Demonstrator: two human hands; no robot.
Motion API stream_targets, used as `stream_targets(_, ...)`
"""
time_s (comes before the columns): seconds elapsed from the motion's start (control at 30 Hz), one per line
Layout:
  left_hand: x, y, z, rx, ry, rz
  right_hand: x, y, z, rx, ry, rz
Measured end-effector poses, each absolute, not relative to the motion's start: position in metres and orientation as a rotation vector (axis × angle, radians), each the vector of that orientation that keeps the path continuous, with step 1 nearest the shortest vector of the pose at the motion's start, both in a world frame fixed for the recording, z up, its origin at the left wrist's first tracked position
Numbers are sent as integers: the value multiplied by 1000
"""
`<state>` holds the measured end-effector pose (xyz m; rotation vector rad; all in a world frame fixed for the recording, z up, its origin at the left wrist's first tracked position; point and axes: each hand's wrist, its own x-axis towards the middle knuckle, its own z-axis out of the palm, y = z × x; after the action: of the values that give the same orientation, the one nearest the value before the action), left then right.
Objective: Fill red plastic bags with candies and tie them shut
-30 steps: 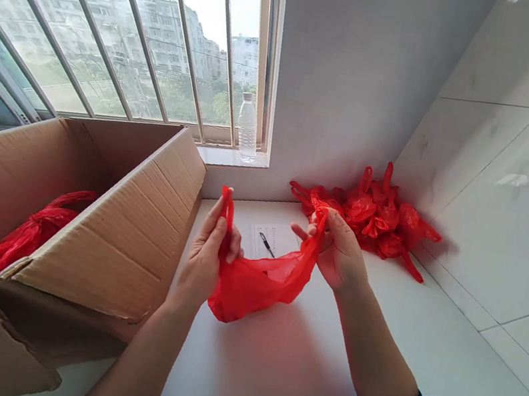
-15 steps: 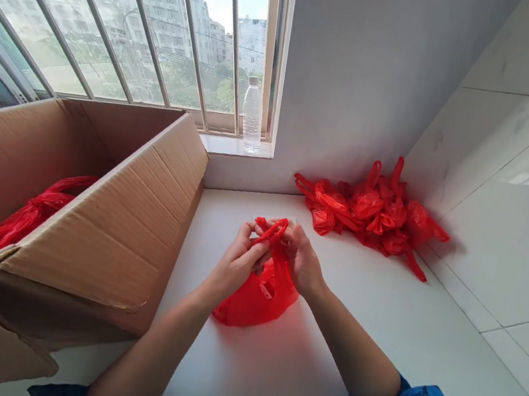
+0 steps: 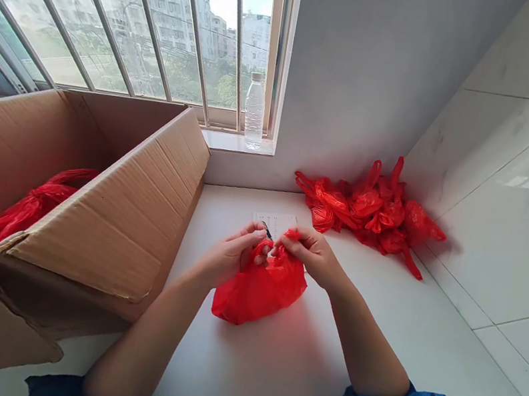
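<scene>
A small red plastic bag (image 3: 257,288) rests on the white counter (image 3: 298,359) in front of me. My left hand (image 3: 229,257) and my right hand (image 3: 313,255) meet over its top, both with fingers pinched on the bag's bunched handles. The handles themselves are mostly hidden between my fingers. A pile of several tied red bags (image 3: 369,209) lies in the far right corner against the wall. To my left stands an open cardboard box (image 3: 102,225) with more red bags (image 3: 26,209) inside.
A sheet of paper (image 3: 278,222) with a pen (image 3: 267,229) lies just beyond my hands. A clear water bottle (image 3: 255,112) stands on the window sill. Tiled wall borders the counter on the right; barred window at the back left.
My hands came together from holding the bag's handles apart, gathered them, and moved down onto the bag's top. The bag now sits bunched on the counter.
</scene>
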<state>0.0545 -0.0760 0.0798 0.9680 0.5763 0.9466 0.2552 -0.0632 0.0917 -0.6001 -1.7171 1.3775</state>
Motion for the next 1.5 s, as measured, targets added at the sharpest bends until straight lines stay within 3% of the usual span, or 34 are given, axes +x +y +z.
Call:
stream_targets(0.2,56,-82,84,1176,719,948,252,-68,84,-643,-2080,300)
stream_targets(0.3,58,-81,81,1174,697,842,244,-70,77,-623,-2064,62)
stream_targets(0.63,38,-69,75,1357,850,1113,269,-104,76,-529,-2145,146)
stream_targets(0.83,24,-46,36,1467,1208,1509,295,-145,43,-498,-2200,708)
stream_targets(1.03,7,-61,-10,1487,1331,1421,332,-138,29,-631,-2098,1186)
stream_targets(1.17,-4,-91,-23,1636,1507,1055,340,-117,13,-1046,-2202,615)
stream_targets(1.23,5,-105,-21,1845,1526,915,323,-108,4,-1047,-2358,348)
stream_targets(1.5,49,-114,-36,2597,1402,820,247,-87,-30,-817,-2511,73)
